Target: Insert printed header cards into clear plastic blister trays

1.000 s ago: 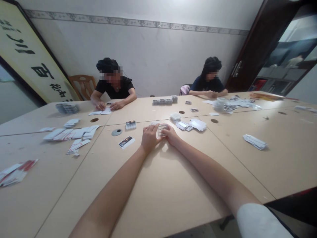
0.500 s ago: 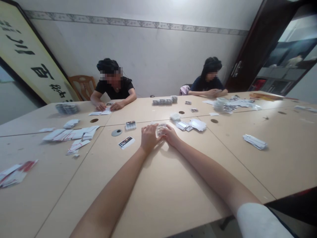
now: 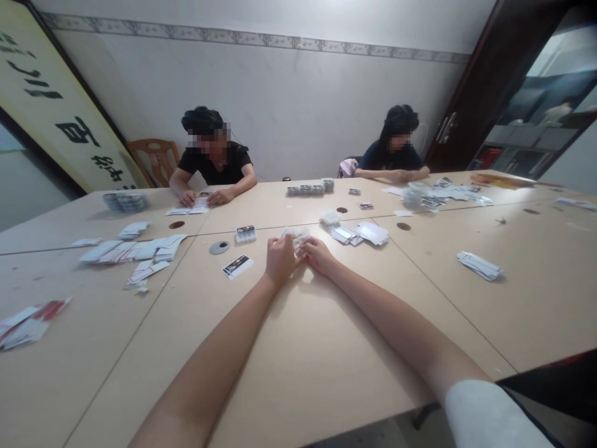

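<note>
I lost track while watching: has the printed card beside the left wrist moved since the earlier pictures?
No: the printed card keeps its place against the gray cable grommet behind it.

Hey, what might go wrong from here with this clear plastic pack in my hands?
The clear plastic pack, held between your left hand and right hand, might slip or bend if they press unevenly. The loose printed card lies beside your left wrist, so a sideways sweep could knock it away.
</note>
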`<move>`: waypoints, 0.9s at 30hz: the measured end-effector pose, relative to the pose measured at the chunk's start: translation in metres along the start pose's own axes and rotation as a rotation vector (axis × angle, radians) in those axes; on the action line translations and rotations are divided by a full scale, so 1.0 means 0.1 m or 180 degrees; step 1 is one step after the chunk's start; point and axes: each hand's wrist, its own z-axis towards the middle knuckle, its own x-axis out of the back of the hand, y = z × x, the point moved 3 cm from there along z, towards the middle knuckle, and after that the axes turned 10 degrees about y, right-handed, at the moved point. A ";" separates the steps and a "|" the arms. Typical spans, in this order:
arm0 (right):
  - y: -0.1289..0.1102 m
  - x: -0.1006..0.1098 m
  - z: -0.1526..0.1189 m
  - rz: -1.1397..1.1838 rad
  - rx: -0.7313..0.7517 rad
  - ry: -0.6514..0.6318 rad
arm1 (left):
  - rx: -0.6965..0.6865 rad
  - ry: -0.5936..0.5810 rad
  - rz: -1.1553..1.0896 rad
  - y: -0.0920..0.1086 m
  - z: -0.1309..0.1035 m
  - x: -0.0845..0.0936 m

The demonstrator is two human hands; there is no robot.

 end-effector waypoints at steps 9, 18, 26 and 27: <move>-0.01 -0.02 -0.03 -0.0030 0.0028 -0.0144 | 0.0016 0.0050 0.0029 -0.02 0.00 -0.01; 0.03 0.01 0.03 0.0034 0.0005 -0.0082 | -0.0009 0.0083 0.0120 -0.02 -0.01 -0.02; 0.00 0.01 0.02 0.0051 -0.0081 -0.0247 | -0.0081 0.0150 0.0132 -0.01 -0.01 -0.02; 0.00 0.01 0.01 0.0046 -0.0080 -0.0280 | -0.0073 0.0156 0.0139 -0.01 -0.01 -0.02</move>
